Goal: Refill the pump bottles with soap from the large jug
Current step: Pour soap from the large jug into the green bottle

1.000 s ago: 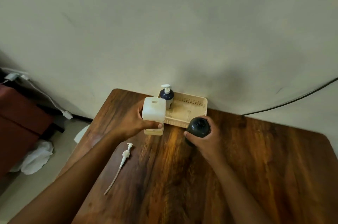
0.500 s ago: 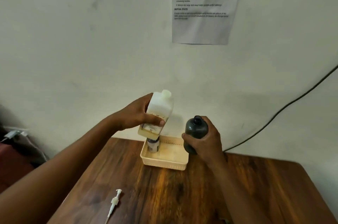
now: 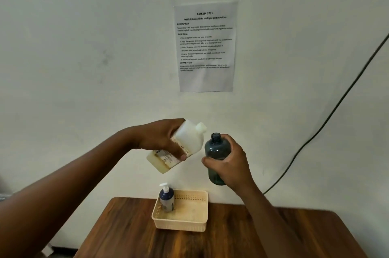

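Observation:
My left hand [image 3: 162, 137] grips a white soap jug [image 3: 190, 141], tilted with its open spout up and to the right; yellowish soap pools in its lower end. My right hand [image 3: 229, 165] holds a dark blue-grey bottle [image 3: 216, 150] upright with no pump in its open neck. The jug's spout is just left of and slightly above the bottle's mouth, not touching it. Both are held high above the table. A second dark bottle with a white pump [image 3: 166, 198] stands in the left back corner of a cream basket [image 3: 189, 224].
The basket sits at the far edge of a wooden table [image 3: 231, 243], against a white wall. A printed task sheet [image 3: 205, 46] hangs on the wall above. A black cable [image 3: 328, 118] runs diagonally down the wall at right.
Both hands rose from the tabletop with the jug and the open bottle. The jug tipped over toward the bottle. The view tilted up, so the loose pump on the table is out of sight.

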Motion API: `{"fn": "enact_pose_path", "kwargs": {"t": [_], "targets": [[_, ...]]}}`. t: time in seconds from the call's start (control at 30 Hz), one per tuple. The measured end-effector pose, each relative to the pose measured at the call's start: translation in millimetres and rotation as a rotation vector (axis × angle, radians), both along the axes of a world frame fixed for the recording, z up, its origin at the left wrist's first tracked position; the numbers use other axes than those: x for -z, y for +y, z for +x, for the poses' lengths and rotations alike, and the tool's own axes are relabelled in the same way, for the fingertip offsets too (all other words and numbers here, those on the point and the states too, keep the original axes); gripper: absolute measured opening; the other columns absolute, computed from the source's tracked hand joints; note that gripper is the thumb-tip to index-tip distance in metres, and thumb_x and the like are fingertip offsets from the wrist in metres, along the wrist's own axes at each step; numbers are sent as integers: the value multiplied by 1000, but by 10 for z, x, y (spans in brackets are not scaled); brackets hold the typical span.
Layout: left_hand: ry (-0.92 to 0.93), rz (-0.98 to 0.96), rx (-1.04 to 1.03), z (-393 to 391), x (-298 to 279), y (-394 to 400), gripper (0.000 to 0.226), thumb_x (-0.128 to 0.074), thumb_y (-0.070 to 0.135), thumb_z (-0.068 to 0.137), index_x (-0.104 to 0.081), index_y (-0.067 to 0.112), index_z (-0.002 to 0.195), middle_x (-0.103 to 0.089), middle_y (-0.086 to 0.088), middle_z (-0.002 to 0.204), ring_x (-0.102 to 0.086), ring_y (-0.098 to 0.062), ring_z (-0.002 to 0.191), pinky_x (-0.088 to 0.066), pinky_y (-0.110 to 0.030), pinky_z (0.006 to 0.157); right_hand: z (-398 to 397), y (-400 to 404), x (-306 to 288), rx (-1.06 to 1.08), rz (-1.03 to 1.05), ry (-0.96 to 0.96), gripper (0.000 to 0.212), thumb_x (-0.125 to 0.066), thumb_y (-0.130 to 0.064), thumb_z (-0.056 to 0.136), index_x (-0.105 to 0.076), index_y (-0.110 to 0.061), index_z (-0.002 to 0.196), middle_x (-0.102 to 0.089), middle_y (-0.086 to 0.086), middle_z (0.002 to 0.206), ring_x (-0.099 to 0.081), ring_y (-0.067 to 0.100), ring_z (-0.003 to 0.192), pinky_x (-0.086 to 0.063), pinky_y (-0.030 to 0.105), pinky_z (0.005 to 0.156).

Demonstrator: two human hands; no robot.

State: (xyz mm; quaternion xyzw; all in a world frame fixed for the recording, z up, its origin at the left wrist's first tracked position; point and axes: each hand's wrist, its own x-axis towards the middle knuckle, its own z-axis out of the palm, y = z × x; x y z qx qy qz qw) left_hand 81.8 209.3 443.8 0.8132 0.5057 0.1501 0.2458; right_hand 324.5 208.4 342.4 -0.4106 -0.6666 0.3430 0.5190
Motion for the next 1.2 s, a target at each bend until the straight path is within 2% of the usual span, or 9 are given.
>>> {"fn": "enact_pose_path", "kwargs": {"t": [0.13,0.33,0.53,0.7,0.83,0.9,1.03,1.2], "targets": [[56,13,18,84,-94,11,62,-90,34,78,-53,32,127,-66,12,116,-69,-11,106,-62,-21,80,28,-27,-99,-4,22,-14,60,-81,-46,54,-53,-51,107,-56,-42,99,-51,-18,97,-43,-1,62],[110,21,10,156,-212,26,61,-91,34,76,-54,28,124,-67,10,114,-69,-10,103,-63,-23,81,66,-30,-159,18,42,-53,57,-82,-43,56,-52,-53,104,-58,-39,99,-55,-15,96,-44,0,61],[173,16,-7,201,-311,27,60,-92,34,74,-55,28,120,-67,10,110,-69,-8,99,-60,-17,73,63,-45,-192,19,35,-66,57,-81,-44,55,-51,-55,102,-55,-44,99,-52,-19,97,-42,-2,60],[235,8,-8,222,-385,33,59,-92,34,75,-54,27,119,-67,8,110,-69,-10,99,-61,-21,76,39,-64,-226,20,31,-78,61,-82,-44,57,-46,-67,101,-52,-49,98,-48,-24,98,-41,-3,57],[258,-14,-13,221,-453,31,60,-93,34,72,-56,25,118,-71,7,108,-72,-12,97,-64,-27,78,20,-72,-229,40,18,-78,61,-82,-45,56,-47,-66,101,-54,-46,93,-51,-20,96,-41,-1,55],[281,-23,-12,232,-486,34,60,-94,34,71,-56,25,116,-72,6,107,-73,-13,96,-63,-26,75,10,-80,-227,39,22,-83,63,-82,-44,56,-45,-68,101,-52,-49,94,-49,-23,96,-40,-2,54],[315,-42,-13,271,-576,38,55,-94,29,72,-55,28,111,-72,7,103,-72,-11,92,-55,-15,64,-12,-89,-217,53,6,-74,60,-82,-45,55,-47,-64,100,-54,-45,91,-51,-21,95,-40,-2,53],[388,-59,-19,307,-691,46,53,-93,28,73,-55,28,110,-71,7,101,-70,-9,89,-52,-13,60,-35,-101,-235,53,13,-71,61,-78,-49,51,-46,-67,100,-53,-48,93,-50,-21,95,-40,-2,53]]}}
